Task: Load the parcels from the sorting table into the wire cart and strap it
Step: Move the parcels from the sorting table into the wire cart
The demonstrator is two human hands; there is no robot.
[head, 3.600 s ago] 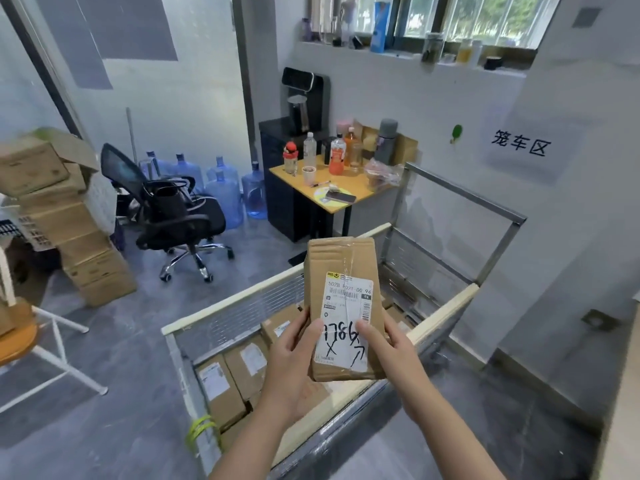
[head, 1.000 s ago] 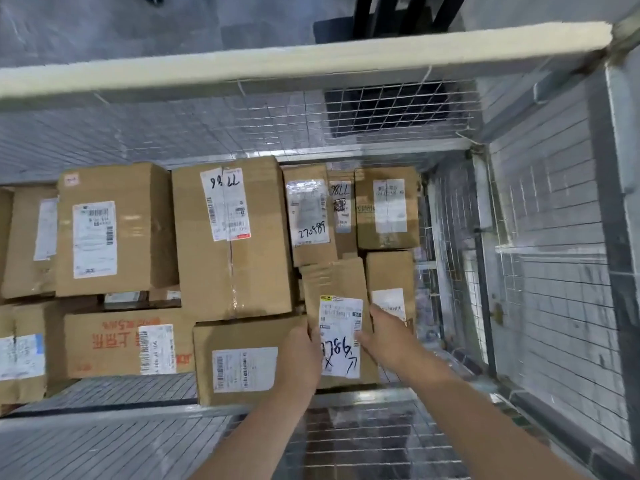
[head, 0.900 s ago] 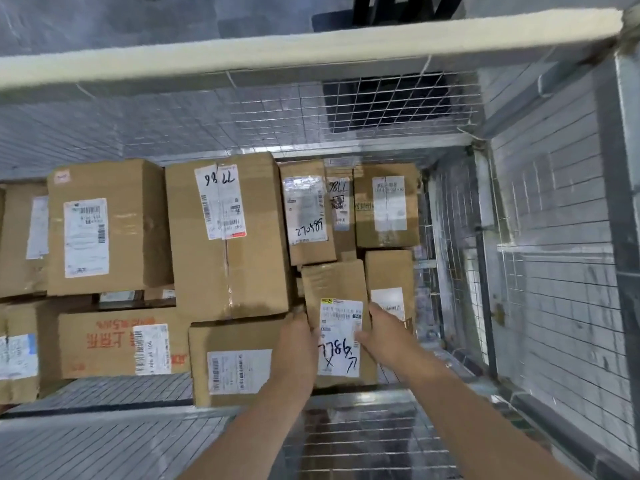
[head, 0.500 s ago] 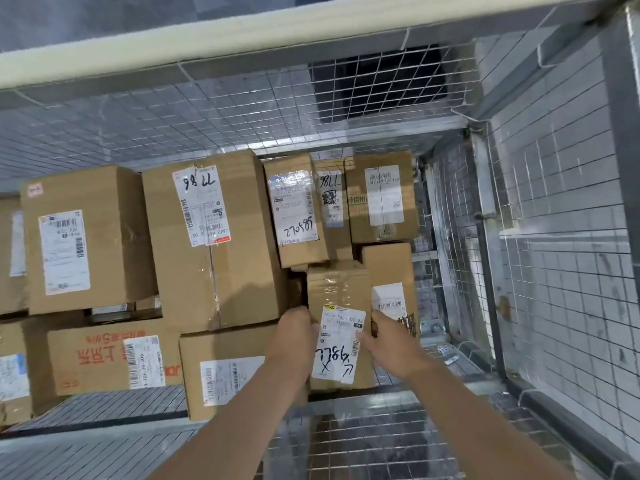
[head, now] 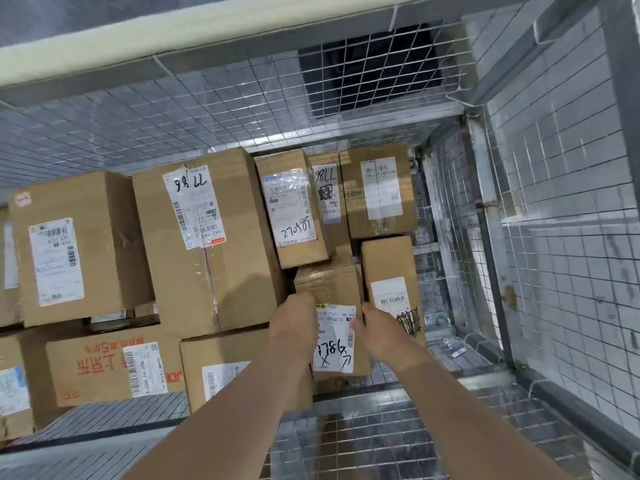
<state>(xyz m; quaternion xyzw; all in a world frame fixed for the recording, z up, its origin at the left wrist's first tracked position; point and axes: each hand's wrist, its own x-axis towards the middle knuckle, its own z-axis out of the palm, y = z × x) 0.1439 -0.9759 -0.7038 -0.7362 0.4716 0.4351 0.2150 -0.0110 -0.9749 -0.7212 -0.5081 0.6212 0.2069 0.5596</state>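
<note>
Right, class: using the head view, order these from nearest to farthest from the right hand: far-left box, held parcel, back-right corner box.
1. The held parcel, gripped by the right hand.
2. The back-right corner box, just beyond.
3. The far-left box, away to the left.

From where I stand, the person's left forearm [head: 221, 424] and right forearm [head: 485, 420] are bare all the way to the bottom edge of the view. The left hand [head: 294, 327] and right hand [head: 384, 337] are bare as well.
</note>
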